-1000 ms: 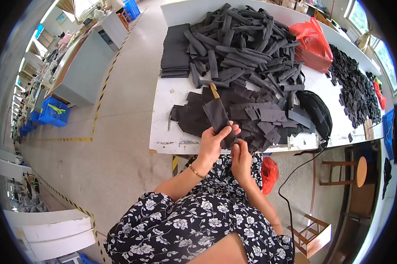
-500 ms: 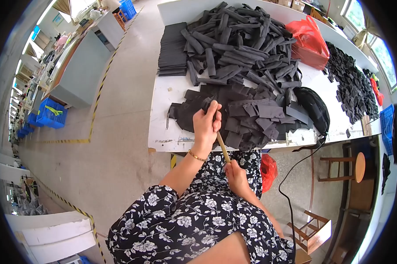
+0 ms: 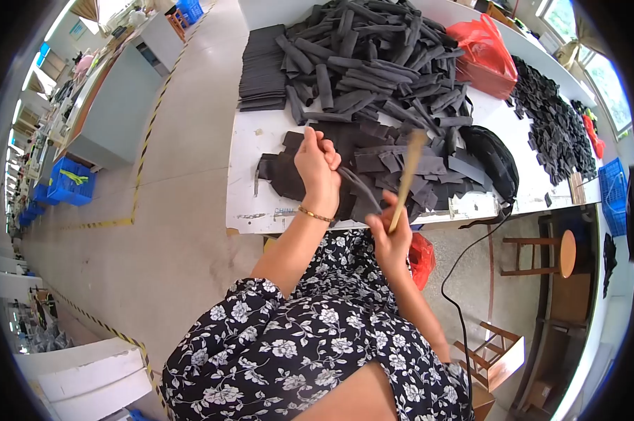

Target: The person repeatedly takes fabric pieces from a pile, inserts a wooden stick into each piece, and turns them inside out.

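Note:
My left hand (image 3: 317,165) is closed in a fist above the table, with one end of a narrow dark grey fabric strip (image 3: 360,184) coming out of it. The strip runs across to my right hand (image 3: 391,235); whether those fingers grip its other end is unclear. Held in my right hand is a light wooden stick (image 3: 406,177), pointing up and slightly blurred. Beneath both hands lie flat dark grey fabric pieces (image 3: 282,175), with smaller cut pieces (image 3: 394,161) heaped on the right.
A large pile of dark rolled fabric tubes (image 3: 373,63) covers the table's back, beside a neat stack (image 3: 262,67). Further right are a red plastic bag (image 3: 482,52), a black pouch (image 3: 492,158) with a cord, and small dark pieces (image 3: 559,126). A stool (image 3: 566,253) stands right.
The stick has come out of the left fist and swung upward in my right hand, which moved up and right. A dark strip now shows between the hands. The view has shifted slightly.

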The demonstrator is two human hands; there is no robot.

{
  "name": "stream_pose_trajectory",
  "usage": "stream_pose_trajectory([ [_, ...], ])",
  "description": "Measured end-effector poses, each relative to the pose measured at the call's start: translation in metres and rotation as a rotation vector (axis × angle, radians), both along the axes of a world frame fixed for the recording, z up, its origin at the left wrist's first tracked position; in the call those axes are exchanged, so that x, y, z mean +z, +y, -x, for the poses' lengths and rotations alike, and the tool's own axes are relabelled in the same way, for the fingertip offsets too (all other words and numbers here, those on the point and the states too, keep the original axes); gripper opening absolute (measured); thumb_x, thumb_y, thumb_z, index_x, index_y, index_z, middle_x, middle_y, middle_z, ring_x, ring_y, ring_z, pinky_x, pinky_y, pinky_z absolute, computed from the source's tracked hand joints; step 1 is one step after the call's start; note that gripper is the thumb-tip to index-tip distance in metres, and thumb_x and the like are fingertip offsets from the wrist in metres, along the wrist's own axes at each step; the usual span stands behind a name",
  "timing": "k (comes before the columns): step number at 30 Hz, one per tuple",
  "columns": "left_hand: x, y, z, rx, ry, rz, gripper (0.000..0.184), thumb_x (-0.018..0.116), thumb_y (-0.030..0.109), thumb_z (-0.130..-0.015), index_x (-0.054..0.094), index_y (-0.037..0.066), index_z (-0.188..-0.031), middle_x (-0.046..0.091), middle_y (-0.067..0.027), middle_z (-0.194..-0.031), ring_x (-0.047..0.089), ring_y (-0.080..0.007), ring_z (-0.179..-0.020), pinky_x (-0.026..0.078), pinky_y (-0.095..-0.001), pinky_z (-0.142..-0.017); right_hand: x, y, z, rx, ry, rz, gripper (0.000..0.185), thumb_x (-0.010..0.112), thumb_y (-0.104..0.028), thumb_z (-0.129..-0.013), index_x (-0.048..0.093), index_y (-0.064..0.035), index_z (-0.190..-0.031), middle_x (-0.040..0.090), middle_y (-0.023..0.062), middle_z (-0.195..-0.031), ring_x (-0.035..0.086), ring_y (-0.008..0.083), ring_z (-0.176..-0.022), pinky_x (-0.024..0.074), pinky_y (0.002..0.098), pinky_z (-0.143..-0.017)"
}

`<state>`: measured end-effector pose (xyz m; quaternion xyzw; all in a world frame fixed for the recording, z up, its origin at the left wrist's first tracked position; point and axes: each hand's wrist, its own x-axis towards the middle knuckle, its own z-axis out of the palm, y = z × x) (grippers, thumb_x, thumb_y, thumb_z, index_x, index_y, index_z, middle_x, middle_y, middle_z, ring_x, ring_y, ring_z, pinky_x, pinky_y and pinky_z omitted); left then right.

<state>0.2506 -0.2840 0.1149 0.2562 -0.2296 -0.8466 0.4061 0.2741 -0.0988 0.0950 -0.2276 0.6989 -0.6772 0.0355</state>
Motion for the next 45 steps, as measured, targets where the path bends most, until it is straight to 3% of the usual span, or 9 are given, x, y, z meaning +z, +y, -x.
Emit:
stream_pose_trajectory([
  [7,0.021,0.023,-0.002,-0.358,-0.147,0.338,0.036,0.057,0.033,-0.097,0.061,-0.002,-0.103,0.064,-0.0087,-0.086,0.061,-0.011,-0.072,0.047,-0.0231,-0.059,0.03,-0.02,0.048,0.085,-0.291,0.216,0.017,0.066,-0.019,-0.092,0.065,-0.0025,-0.096,0.052,-0.007,-0.071,0.041,0.0009,-0.062,0.0298,0.0172,-0.051],
  [8,0.004,0.027,-0.002,-0.49,-0.085,0.701,0.034,0.056,0.033,-0.097,0.061,-0.001,-0.098,0.064,-0.0065,-0.081,0.061,-0.0089,-0.07,0.046,-0.0217,-0.058,0.029,-0.019,0.056,0.054,-0.225,0.178,0.016,0.066,-0.019,-0.092,0.064,-0.003,-0.093,0.05,-0.0076,-0.07,0.039,0.0008,-0.061,0.0288,0.0173,-0.051],
  [11,0.018,0.036,-0.025,-1.137,-0.235,0.748,0.032,0.053,0.032,-0.099,0.058,0.002,-0.089,0.054,0.002,-0.061,0.049,-0.0042,-0.051,0.038,-0.0201,-0.049,0.027,-0.01,0.073,-0.035,-0.112,0.105,0.022,0.067,-0.019,-0.092,0.057,-0.0051,-0.079,0.04,-0.0101,-0.066,0.032,0.0005,-0.061,0.0244,0.0187,-0.05],
  [20,-0.059,0.079,-0.099,-1.194,-0.242,0.845,0.039,0.038,0.027,-0.103,0.047,0.005,-0.073,0.051,-0.0001,-0.057,0.044,-0.006,-0.047,0.038,-0.0227,-0.046,0.096,0.054,0.167,-0.437,0.022,0.153,0.037,0.068,-0.035,-0.089,0.057,-0.0026,-0.076,0.042,-0.0058,-0.061,0.036,0.0043,-0.052,0.0282,0.0214,-0.045],
  [26,-0.037,0.036,-0.106,-0.887,-0.419,0.86,0.025,0.051,0.019,-0.098,0.063,0.0,-0.087,0.057,0.0003,-0.062,0.052,-0.0051,-0.054,0.043,-0.021,-0.051,0.141,0.006,0.202,-0.654,0.815,-0.397,0.025,0.069,-0.026,-0.087,0.068,-0.0024,-0.093,0.062,0.0148,-0.075,0.058,0.0327,-0.064,0.0445,0.038,-0.059],
  [29,-0.036,0.016,-0.092,-0.631,-0.571,0.907,0.009,0.062,0.009,-0.091,0.064,0.0,-0.09,0.061,0.0001,-0.066,0.054,-0.0027,-0.057,0.045,-0.0211,-0.053,0.159,-0.073,0.214,-0.389,0.811,-0.519,0.064,0.07,-0.047,-0.08,0.054,-0.0069,-0.126,0.069,0.0138,-0.102,0.064,0.0376,-0.091,0.0491,0.0429,-0.078],
  [34,-0.058,-0.051,-0.07,0.003,-0.875,1.227,0.017,0.074,0.012,-0.079,0.063,0.004,-0.09,0.064,-0.0061,-0.076,0.06,-0.0163,-0.065,0.049,-0.0295,-0.061,0.108,-0.112,0.185,0.051,0.548,-0.434,0.047,0.074,-0.038,-0.079,0.063,-0.0077,-0.114,0.069,0.0156,-0.084,0.067,0.034,-0.081,0.0503,0.0399,-0.07],
  [39,-0.093,-0.074,-0.043,0.112,-1.072,1.639,0.021,0.076,0.018,-0.073,0.064,0.007,-0.086,0.058,-0.0056,-0.073,0.06,-0.0249,-0.068,0.05,-0.0356,-0.064,0.056,-0.051,0.144,0.105,0.376,-0.547,0.034,0.072,-0.033,-0.082,0.067,-0.0113,-0.108,0.067,0.0155,-0.077,0.065,0.0316,-0.07,0.0486,0.0374,-0.064],
  [45,-0.072,-0.093,-0.049,-0.134,-0.89,1.366,0.008,0.072,0.014,-0.078,0.071,0.006,-0.08,0.064,-0.0065,-0.078,0.062,-0.021,-0.067,0.049,-0.0314,-0.062,0.031,0.031,0.141,0.082,0.623,-0.661,0.023,0.068,-0.021,-0.084,0.068,-0.0124,-0.106,0.061,0.009,-0.07,0.06,0.0263,-0.067,0.0468,0.0364,-0.06],
])
